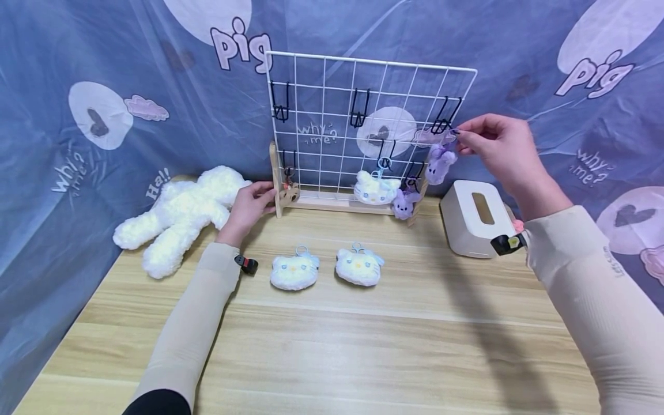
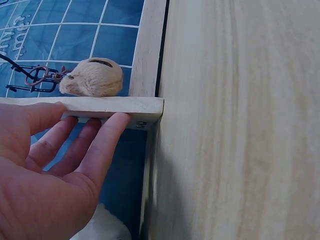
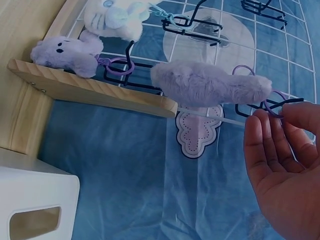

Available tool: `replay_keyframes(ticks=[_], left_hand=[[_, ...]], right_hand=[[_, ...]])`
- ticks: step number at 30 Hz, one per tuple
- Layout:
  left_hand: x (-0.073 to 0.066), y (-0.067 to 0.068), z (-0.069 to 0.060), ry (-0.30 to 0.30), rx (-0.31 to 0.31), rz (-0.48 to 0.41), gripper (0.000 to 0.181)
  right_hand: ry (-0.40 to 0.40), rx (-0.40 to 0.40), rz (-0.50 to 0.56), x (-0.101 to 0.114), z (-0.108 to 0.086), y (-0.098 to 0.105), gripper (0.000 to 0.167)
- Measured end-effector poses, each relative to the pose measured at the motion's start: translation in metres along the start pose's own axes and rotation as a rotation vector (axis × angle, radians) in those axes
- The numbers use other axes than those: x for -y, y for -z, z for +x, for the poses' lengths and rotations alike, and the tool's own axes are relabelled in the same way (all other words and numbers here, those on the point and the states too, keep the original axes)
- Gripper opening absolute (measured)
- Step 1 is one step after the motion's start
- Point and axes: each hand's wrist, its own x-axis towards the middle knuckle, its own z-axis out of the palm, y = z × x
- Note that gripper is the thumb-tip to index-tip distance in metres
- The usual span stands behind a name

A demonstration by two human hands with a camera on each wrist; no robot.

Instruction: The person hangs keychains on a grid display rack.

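Both arms (image 1: 181, 323) outstretched, right grip (image 1: 498, 144) higher

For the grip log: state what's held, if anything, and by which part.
The right hand pinches the upper furry purple plush rabbit by its round purple ring; the left hand only touches the flat pale wooden side post.

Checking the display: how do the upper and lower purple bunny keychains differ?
The upper bunny has its ring pinched by the right hand; the lower bunny hangs untouched from a hook. In the right wrist view, only the lower's face shows, not the upper's. Both are purple plush.
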Motion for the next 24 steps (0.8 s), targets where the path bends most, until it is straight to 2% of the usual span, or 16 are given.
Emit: replay_keyframes(ticks=[12, 24], left_hand=[[0.000, 0.000, 0.001, 0.001, -0.002, 0.012, 0.043], [-0.001, 0.000, 0.000, -0.001, -0.004, 0.012, 0.043]], right_hand=[[-0.032, 0.005, 0.036, -0.001, 0.013, -0.004, 0.010], [-0.053, -0.013, 0.152, -0.004, 0.028, -0.013, 0.015]])
